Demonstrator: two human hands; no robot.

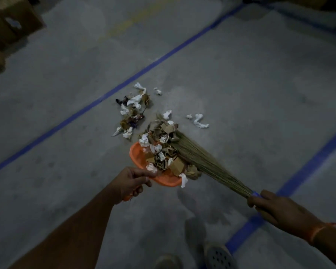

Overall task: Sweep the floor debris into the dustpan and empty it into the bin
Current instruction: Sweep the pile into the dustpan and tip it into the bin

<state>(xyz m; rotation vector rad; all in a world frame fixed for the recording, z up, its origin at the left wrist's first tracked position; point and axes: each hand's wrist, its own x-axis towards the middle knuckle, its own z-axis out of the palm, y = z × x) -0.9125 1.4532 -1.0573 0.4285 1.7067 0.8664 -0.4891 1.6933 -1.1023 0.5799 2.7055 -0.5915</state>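
An orange dustpan [137, 156] lies low over the grey floor, heaped with paper scraps, dry leaves and bits of cardboard. My left hand [131, 182] grips its handle from behind. A grass broom [200, 158] slants in from the right, its bristle tips lying against the pile in the pan. My right hand [273, 208] holds the broom at its blue handle. More debris [133, 109], white crumpled paper and wrappers, lies scattered beyond the pan. A few white paper pieces [199, 121] lie to the right of it.
Blue tape lines [157, 62] cross the concrete floor diagonally, another at the right [306, 167]. Cardboard boxes [10, 22] stand at the far left. My feet in sandals [217, 255] show at the bottom. No bin is in view.
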